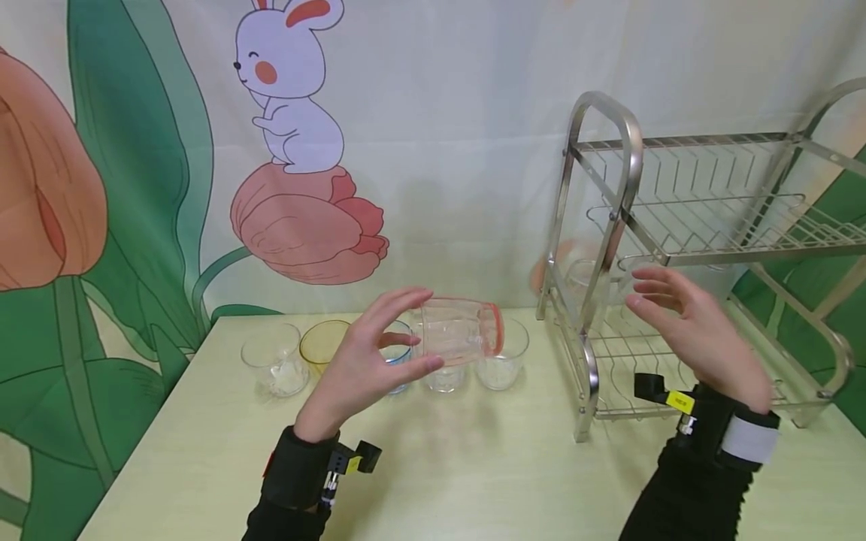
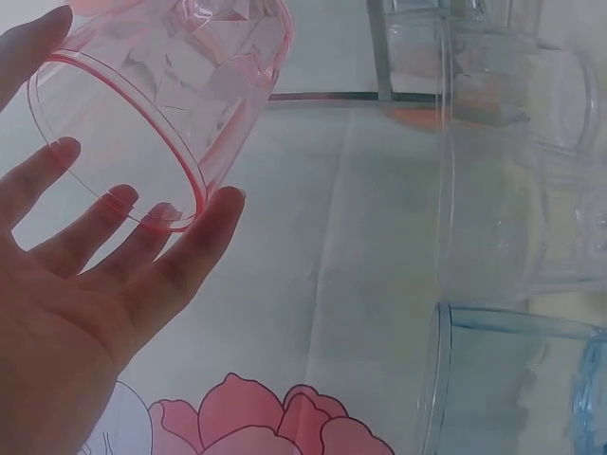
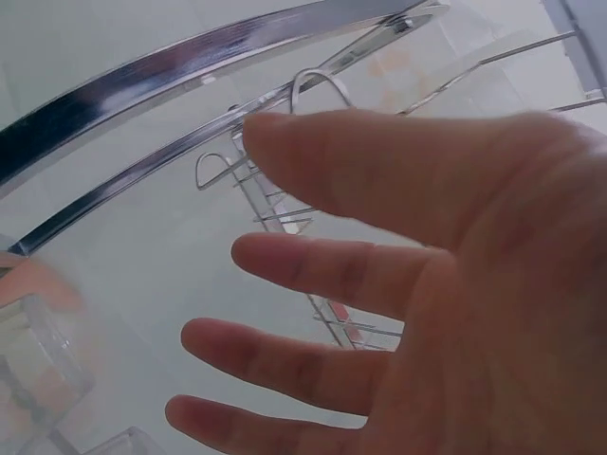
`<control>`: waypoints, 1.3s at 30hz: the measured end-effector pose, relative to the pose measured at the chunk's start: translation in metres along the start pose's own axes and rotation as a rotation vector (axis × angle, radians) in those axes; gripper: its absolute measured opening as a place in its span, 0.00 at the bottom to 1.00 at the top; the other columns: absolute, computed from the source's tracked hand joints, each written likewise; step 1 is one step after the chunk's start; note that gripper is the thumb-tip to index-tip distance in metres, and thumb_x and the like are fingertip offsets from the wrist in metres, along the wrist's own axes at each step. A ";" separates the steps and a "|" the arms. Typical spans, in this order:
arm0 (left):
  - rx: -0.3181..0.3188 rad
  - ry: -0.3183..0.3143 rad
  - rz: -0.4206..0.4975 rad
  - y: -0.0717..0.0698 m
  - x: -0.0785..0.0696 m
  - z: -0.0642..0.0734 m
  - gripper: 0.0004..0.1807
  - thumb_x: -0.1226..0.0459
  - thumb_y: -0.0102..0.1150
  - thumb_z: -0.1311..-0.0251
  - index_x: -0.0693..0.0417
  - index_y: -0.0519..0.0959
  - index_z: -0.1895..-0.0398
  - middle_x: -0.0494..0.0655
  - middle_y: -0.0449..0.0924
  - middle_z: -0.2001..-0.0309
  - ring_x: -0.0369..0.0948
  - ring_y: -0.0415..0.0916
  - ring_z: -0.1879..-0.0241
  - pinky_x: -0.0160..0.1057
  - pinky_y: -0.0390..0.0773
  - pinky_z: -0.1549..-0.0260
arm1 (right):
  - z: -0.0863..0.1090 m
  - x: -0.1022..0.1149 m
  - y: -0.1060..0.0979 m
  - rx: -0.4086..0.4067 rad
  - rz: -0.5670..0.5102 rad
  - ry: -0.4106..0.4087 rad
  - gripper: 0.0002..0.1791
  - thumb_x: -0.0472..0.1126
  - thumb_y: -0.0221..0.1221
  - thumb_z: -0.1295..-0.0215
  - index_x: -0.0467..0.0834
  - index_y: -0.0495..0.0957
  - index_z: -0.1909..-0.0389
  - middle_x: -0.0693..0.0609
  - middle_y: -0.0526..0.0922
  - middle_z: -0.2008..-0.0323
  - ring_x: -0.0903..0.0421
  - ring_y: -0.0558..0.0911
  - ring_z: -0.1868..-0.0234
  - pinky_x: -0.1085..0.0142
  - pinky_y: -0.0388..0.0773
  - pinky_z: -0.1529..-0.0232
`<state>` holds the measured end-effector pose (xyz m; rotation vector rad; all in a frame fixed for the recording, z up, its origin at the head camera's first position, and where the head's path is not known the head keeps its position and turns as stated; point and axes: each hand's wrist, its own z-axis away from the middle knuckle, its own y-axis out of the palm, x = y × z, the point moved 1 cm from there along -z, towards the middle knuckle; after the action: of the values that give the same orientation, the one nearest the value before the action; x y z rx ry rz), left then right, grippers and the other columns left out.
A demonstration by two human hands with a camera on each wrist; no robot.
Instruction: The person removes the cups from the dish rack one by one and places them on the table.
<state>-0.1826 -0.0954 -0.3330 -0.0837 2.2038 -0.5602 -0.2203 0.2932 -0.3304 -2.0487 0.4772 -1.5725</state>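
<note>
A clear pink-tinted glass (image 1: 460, 330) lies sideways in the air, gripped by my left hand (image 1: 368, 346) with thumb and fingers at its rim. The left wrist view shows its faceted wall and the pink rim (image 2: 123, 95) turned toward my palm. Behind it on the table are a yellow glass (image 1: 323, 344), a blue glass (image 2: 512, 379), partly hidden by the hand, and several clear glasses, one at the left end (image 1: 277, 364) and one at the right (image 1: 502, 361). My right hand (image 1: 690, 330), fingers spread and holding nothing, hovers by the metal dish rack (image 1: 612, 173).
The two-tier rack stands on the table's right side, its curved side rail (image 3: 171, 66) close to my right hand. Clear glassware (image 1: 580, 272) shows through the rack's left side. A printed cloth (image 1: 446, 150) hangs behind the pale table (image 1: 460, 466).
</note>
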 end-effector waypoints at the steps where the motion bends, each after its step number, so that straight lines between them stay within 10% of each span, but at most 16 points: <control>1: 0.001 -0.005 -0.007 -0.001 0.000 0.001 0.37 0.69 0.72 0.48 0.53 0.69 0.33 0.39 0.65 0.36 0.42 0.66 0.39 0.47 0.78 0.52 | -0.002 -0.001 0.001 0.007 0.000 0.001 0.32 0.56 0.51 0.24 0.46 0.56 0.27 0.42 0.64 0.34 0.40 0.63 0.34 0.37 0.66 0.46; 13: -0.008 -0.069 -0.130 -0.028 0.035 0.026 0.41 0.63 0.76 0.50 0.39 0.68 0.31 0.33 0.62 0.34 0.37 0.64 0.38 0.42 0.78 0.53 | -0.033 -0.014 0.005 0.074 0.083 0.020 0.39 0.60 0.50 0.26 0.42 0.52 0.25 0.38 0.61 0.32 0.37 0.61 0.33 0.38 0.64 0.44; 39: -0.017 -0.098 -0.192 -0.045 0.046 0.039 0.38 0.58 0.76 0.49 0.38 0.70 0.33 0.33 0.63 0.35 0.45 0.64 0.40 0.40 0.78 0.54 | -0.066 -0.020 0.012 0.147 0.233 0.051 0.32 0.54 0.45 0.22 0.36 0.55 0.28 0.33 0.59 0.33 0.34 0.60 0.33 0.36 0.63 0.43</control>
<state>-0.1886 -0.1615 -0.3686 -0.3275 2.1184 -0.6294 -0.2885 0.2831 -0.3400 -1.7779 0.5787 -1.4771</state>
